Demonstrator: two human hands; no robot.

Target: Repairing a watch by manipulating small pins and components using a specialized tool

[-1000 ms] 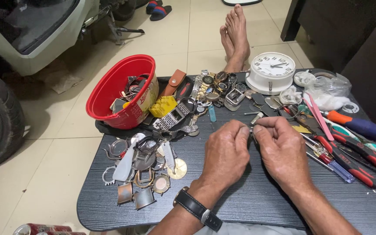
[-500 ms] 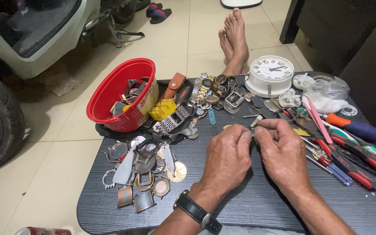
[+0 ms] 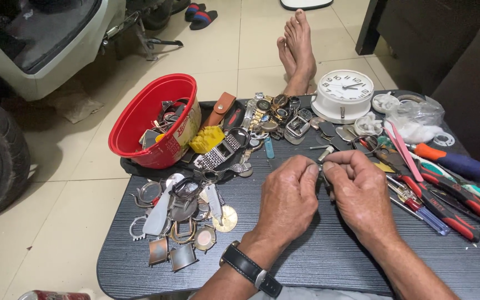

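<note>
My left hand (image 3: 289,201) and my right hand (image 3: 359,191) meet fingertip to fingertip over the dark table (image 3: 329,261). Between the pinched fingers sits a tiny metal part (image 3: 322,176), mostly hidden, so I cannot tell exactly what it is. A black wristwatch (image 3: 249,268) is on my left wrist. Just beyond my fingers a small metal tool (image 3: 324,152) lies on the table.
A red plastic bowl (image 3: 145,119) with watch parts stands at the left back. Loose watch cases (image 3: 181,214) lie front left, several watches (image 3: 270,111) and a white clock (image 3: 344,94) at the back, screwdrivers and pliers (image 3: 445,186) on the right. Bare feet (image 3: 296,47) rest on the floor beyond.
Both hands stay pinched together on the small part with only slight finger shifts. The view has moved a little.
</note>
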